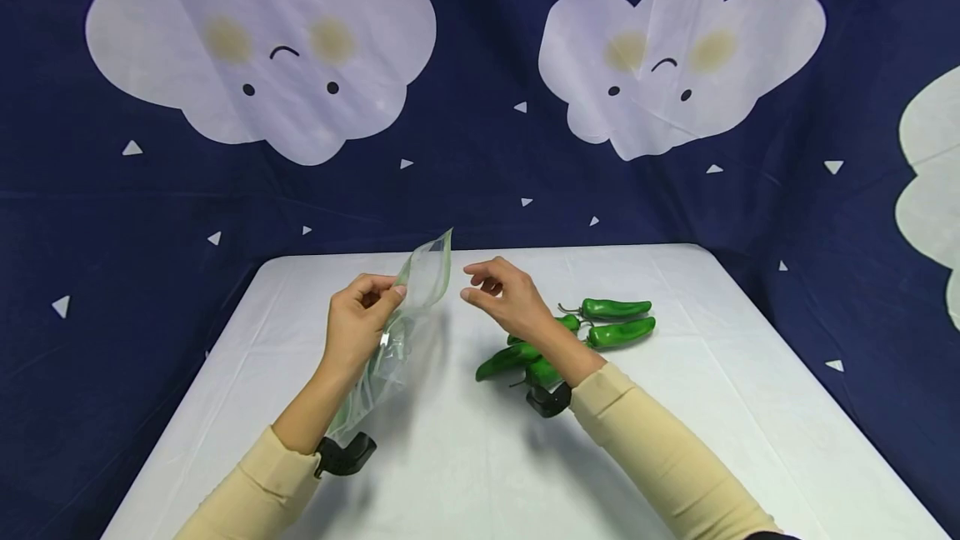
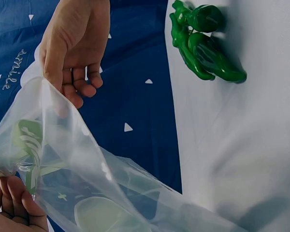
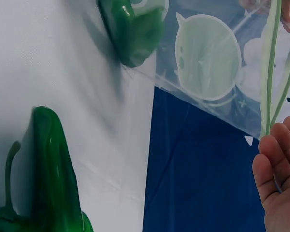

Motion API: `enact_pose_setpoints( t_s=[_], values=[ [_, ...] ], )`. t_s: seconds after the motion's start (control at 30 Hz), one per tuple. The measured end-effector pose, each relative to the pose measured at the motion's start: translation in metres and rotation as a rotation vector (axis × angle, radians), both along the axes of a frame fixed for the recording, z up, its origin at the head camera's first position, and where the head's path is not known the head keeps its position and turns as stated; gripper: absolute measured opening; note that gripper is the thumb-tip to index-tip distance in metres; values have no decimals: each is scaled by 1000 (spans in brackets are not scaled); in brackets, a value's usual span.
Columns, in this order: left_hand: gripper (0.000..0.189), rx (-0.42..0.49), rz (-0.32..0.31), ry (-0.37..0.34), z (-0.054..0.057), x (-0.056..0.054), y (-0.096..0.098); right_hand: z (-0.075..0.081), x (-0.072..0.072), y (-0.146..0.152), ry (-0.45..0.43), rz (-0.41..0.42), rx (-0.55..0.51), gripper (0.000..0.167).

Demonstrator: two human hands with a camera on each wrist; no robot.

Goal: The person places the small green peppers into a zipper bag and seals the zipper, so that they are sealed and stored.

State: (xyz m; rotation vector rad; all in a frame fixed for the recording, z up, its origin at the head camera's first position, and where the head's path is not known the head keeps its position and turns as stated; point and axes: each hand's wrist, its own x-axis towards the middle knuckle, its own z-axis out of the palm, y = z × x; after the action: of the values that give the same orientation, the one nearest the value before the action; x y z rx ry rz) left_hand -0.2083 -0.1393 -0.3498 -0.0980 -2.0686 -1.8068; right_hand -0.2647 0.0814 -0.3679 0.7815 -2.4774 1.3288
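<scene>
Clear plastic [image 1: 397, 346] hangs pinched in the left hand [image 1: 357, 320], right hand [image 1: 509, 299] slightly agape.

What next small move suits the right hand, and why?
The right hand should probably pinch the free rim of the clear zip bag: that hand is empty and nearby, only the left hand holds the bag, and long green peppers lie outside.
</scene>
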Motion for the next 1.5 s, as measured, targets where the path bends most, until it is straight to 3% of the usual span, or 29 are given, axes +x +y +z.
enact_pose_setpoints(
  t_s=[0.33,1.17,1.5],
  values=[
    [12,0,-5,-3,2,2,-2,-4,5,19,-96,-24,2,30],
    [12,0,11,-13,1,3,-1,-28,16,69,-164,-86,-31,30],
    [13,3,-4,-21,0,3,1,-40,18,88,-193,-158,-34,31]
  ],
)
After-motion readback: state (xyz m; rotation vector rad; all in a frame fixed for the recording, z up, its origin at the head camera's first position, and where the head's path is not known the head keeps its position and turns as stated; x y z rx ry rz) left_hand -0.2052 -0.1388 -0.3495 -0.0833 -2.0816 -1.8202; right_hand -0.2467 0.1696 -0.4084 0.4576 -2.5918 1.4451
